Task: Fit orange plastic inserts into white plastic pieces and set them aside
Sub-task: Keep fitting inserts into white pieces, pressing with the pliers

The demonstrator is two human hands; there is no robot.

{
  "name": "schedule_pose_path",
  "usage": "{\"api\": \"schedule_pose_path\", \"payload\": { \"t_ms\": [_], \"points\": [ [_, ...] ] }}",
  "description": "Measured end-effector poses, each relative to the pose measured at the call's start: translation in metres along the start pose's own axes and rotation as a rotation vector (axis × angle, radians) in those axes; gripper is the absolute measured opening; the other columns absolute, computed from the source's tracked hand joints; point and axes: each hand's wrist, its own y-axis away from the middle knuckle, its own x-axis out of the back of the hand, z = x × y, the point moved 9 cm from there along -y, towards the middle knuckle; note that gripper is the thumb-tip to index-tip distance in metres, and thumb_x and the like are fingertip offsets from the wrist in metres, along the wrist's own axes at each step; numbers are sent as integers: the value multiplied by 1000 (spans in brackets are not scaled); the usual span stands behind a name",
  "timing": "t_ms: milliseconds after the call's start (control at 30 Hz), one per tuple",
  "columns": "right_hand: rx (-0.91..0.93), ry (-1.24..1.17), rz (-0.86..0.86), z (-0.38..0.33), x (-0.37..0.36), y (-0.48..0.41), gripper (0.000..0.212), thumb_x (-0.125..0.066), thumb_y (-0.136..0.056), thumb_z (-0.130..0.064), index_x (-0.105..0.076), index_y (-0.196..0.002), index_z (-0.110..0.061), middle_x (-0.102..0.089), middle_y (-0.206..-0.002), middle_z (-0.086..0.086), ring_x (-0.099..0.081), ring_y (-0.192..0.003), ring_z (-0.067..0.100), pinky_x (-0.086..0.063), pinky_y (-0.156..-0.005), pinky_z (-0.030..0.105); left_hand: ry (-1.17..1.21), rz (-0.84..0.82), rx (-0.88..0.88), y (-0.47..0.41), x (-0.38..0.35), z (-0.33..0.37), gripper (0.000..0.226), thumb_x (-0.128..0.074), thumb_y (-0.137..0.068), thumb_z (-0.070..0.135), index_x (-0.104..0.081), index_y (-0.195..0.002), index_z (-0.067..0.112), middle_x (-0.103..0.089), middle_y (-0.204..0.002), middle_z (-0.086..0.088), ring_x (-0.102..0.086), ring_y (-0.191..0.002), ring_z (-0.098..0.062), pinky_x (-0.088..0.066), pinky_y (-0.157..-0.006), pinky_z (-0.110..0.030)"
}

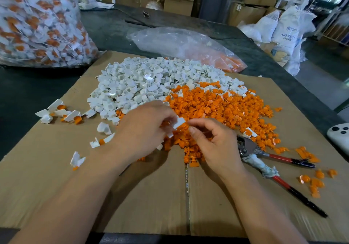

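Lying beside orange inserts (222, 108): red-handled pliers (247, 146).

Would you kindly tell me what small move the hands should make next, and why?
Probably bring the two hands together: the left hand grips a white piece, and the right hand has its fingertips pinched right beside it. Whether they hold anything is hidden; if not, it should pick an insert from the orange pile just beyond.

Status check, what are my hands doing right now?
Left hand grips white piece. Right hand curled beside it, contents unclear. Pliers lie apart, to the right.
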Motion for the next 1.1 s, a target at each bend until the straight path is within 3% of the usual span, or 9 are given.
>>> {"api": "schedule_pose_path", "payload": {
  "t_ms": [133, 367, 500, 567, 667, 767, 867, 967, 1100],
  "points": [
    [-127, -91, 10, 14, -1, -1, 28, -65, -82, -19, -57, -95, -42, -63, -81, -20, -60, -80, -4, -45, -70, 8, 56, -8, -110, 5, -17, 17, 10, -68, -81, 17, -67, -91, 22, -50, -86, 12, -50, -81, -9, -42, -70, -29],
    [-165, -138, -25, 18, -5, 0, 26, -65, -82, -9, -63, -85, -35, -68, -84, -10, -64, -79, 4, -50, -68, 16, 113, -33, -128, 13, -24, 15, 20, -68, -82, 21, -66, -101, 21, -58, -87, 10, -56, -82, -12, -47, -73, -34],
    [-207, -209, -16, 22, -5, 1, 33, -62, -84, -3, -63, -81, -36, -69, -78, -11, -65, -70, 6, -52, -62, 18, 292, 56, -5, 13, -16, 2, 20, -69, -81, 15, -67, -99, 22, -59, -78, 24, -57, -74, 10, -43, -67, -6],
    [-208, -245, -2, 21, -3, 0, 33, -62, -83, 0, -64, -79, -33, -69, -75, -10, -65, -67, 7, -52, -61, 17, 448, 85, 86, 13, -14, -7, 20, -69, -79, 9, -67, -89, 27, -60, -76, 26, -57, -72, 15, -41, -62, -2],
    [-194, -262, 13, 20, -1, 0, 33, -61, -82, 4, -65, -76, -28, -67, -73, -10, -64, -63, 8, -52, -60, 19, 585, 113, 170, 14, -11, -15, 32, -71, -77, 8, -63, -74, 38, -64, -63, 21, -60, -62, 8, -42, -55, -3],
    [-212, -305, 37, 19, 0, -1, 34, -59, -82, 7, -66, -75, -25, -68, -72, -13, -65, -65, 7, -54, -64, 21, 737, 132, 181, 14, -7, -14, 22, -73, -74, 15, -66, -70, 35, -67, -61, 18, -62, -56, 2, -41, -48, -5],
    [-222, -385, 49, 16, -2, -1, 36, -61, -79, 9, -66, -75, -27, -69, -72, -12, -66, -67, 7, -53, -64, 18, 816, 161, 149, 13, -3, -9, 5, -69, -64, 33, -67, -68, 33, -69, -67, 11, -64, -62, 1, -47, -54, -10],
    [-206, -420, 31, 9, -8, 0, 36, -65, -76, 8, -67, -77, -28, -70, -73, -11, -65, -70, 4, -51, -64, 16, 862, 150, 140, 12, -6, -8, 10, -67, -60, 34, -68, -70, 31, -69, -86, 11, -66, -74, 1, -50, -58, -12],
    [-207, -521, -9, 5, -15, 1, 31, -70, -70, 6, -67, -81, -23, -71, -75, -8, -66, -74, 6, -51, -66, 17, 848, 151, 160, 11, -8, -13, 12, -68, -59, 36, -69, -69, 32, -71, -83, 13, -67, -77, -1, -54, -68, -16]
  ]
}}
